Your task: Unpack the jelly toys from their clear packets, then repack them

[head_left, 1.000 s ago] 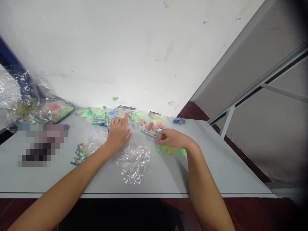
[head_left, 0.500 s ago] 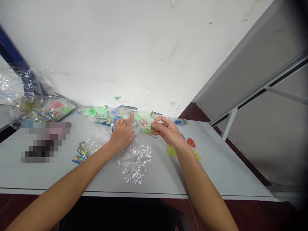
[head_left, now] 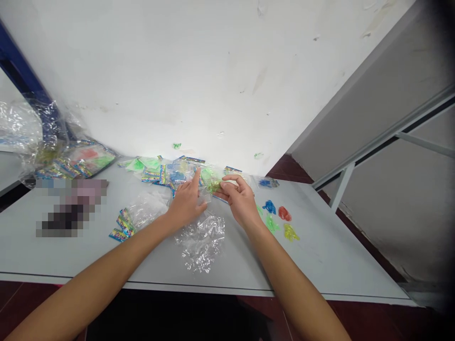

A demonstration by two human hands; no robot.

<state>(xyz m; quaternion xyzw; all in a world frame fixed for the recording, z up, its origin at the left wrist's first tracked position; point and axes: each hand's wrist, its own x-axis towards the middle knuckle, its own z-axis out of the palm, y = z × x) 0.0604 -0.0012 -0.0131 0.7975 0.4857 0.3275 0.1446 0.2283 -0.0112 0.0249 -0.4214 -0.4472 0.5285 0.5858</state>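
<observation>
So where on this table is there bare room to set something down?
Bare table lies right of the loose coloured toys, toward the near right corner, and along the near edge left of the crumpled clear plastic. Crowded: the packets against the wall, where right hand pinches one beside left hand.

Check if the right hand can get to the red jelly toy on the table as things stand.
Probably yes. The red jelly toy lies loose on the table just beside the right hand, with nothing between them. But that hand's grip is on a small clear packet, so it isn't free.
</observation>
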